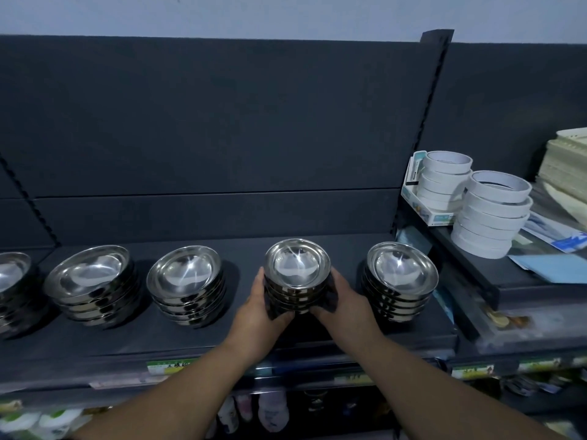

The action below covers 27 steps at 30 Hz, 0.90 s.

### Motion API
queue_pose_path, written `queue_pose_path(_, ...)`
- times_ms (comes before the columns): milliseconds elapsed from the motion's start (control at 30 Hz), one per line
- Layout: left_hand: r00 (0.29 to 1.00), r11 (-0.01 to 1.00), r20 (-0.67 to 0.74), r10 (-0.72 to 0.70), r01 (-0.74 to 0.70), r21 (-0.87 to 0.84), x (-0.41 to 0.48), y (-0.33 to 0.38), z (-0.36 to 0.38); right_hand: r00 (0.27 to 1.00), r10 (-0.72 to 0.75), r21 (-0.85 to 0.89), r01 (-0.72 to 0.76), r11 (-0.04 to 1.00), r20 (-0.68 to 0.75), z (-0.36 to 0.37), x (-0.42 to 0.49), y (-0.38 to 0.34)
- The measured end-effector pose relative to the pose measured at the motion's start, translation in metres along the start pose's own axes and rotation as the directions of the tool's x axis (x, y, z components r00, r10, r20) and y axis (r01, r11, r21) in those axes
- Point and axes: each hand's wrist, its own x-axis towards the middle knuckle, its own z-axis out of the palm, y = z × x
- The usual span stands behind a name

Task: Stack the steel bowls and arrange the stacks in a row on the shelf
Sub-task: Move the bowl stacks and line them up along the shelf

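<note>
dim light; dark back panel (222, 122) under a pale wall (286, 11).

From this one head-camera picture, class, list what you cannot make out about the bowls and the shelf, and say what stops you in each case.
- Held stack, head view: its base and lower sides are covered by the left hand and right hand, so whether it rests on the shelf is unclear.
- Leftmost stack: cut off by the picture's left edge.
- Price labels on the shelf front: blurred, unreadable.
- Goods below the shelf: dark and blurred.
</note>
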Motion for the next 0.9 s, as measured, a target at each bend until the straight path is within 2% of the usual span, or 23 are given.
queue_pose_path(167, 0.998, 0.996, -0.044, -0.052, 0.055, 0.074, -0.003, -0.002, 0.006, 0.999, 0.032, -0.025, -0.032, 0.999, 0.013, -0.004, -0.008, 0.003)
queue_pose_path(367, 0.988, 0.973, -0.110, -0.110, 0.130, 0.190, -0.008, 0.005, 0.015, 0.982, 0.077, -0.088, -0.093, 0.992, -0.173, -0.027, -0.043, 0.021)
queue_pose_path(500, 0.973, 0.972, -0.194, -0.127, 0.161, 0.171, -0.010, 0.013, 0.023, 0.933, 0.190, -0.084, -0.226, 0.971, -0.306, -0.054, -0.059, 0.042)
queue_pose_path(633, 0.965, 0.987, -0.245, -0.092, 0.121, 0.108, -0.008, 0.015, 0.029, 0.886, 0.215, -0.066, -0.264, 0.962, -0.410, -0.072, -0.056, 0.052)
queue_pose_path(900, 0.961, 0.993, -0.275, -0.021, 0.052, 0.106, -0.002, 0.014, 0.027, 0.889, 0.313, -0.012, -0.336, 0.942, -0.334, -0.072, -0.033, 0.059)
